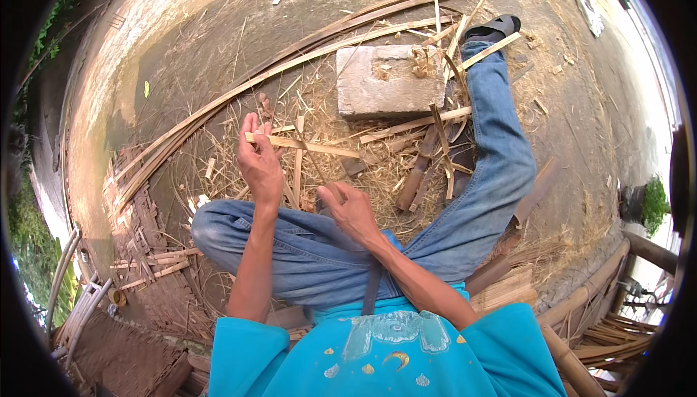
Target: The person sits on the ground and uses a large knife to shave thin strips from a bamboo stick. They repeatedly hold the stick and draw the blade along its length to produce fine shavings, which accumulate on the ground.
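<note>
In front of my folded leg, my left hand [261, 165] grips a flat, pale bamboo strip [330, 151] near one end, fingers pointing up. The strip runs to the right over the shavings. My right hand [351, 210] is closed round the handle of a knife [314, 165], whose narrow dark blade slants up and left and crosses the strip. Whether the edge bites into the strip is too small to tell. A pale stone block [390, 81] with a few curled shavings on top lies beyond both hands.
Long bamboo strips [290, 63] curve across the ground beyond the left hand. Shavings [294, 99] and short offcuts litter the ground round the block. Dark split bamboo pieces [420, 172] lie beside my outstretched leg [501, 114]. A bamboo pole [592, 284] stands at the right.
</note>
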Motion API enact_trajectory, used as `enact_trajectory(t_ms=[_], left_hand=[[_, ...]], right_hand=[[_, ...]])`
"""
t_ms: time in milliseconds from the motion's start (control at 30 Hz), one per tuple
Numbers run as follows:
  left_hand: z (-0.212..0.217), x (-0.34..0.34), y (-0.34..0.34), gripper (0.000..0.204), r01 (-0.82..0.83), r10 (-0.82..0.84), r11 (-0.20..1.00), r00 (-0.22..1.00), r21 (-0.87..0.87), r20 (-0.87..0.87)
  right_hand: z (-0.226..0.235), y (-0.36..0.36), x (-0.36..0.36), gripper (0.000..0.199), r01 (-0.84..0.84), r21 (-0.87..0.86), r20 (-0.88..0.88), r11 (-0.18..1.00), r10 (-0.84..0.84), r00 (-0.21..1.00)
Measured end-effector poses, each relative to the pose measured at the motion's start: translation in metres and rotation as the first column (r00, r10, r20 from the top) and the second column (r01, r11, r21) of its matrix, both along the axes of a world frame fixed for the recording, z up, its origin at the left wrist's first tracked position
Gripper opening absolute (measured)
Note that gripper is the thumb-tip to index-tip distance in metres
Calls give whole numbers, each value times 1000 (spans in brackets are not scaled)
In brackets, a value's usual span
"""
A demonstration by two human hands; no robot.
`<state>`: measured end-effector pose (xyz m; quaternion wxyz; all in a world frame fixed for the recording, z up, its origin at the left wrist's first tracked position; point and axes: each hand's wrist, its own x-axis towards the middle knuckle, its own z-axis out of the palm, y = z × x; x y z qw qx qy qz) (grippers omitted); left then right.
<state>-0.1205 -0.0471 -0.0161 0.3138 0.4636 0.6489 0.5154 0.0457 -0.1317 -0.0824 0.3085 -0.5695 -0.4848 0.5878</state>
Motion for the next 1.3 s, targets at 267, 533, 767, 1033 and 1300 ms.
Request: enact_trajectory(t_ms=[267,533,767,1033,1300], left_hand=[[5,-3,2,52,39,-35,999,993,-34,112],[16,-3,-4,51,125,-108,988,978,-87,179],[8,-14,-4,52,106,-93,993,975,-53,201],[13,9,0,47,92,-90,996,992,-14,88],[5,8,-9,43,-8,10,1000,994,-12,105]], right_hand=[[-98,-16,62,53,166,-229,178,959,-126,976],[36,9,14,43,6,-169,-70,986,-18,997],[-45,-6,17,42,74,63,165,995,-84,983],[-80,-18,45,52,200,-108,134,974,-185,974],[-56,-10,30,47,207,-162,87,965,-195,977]])
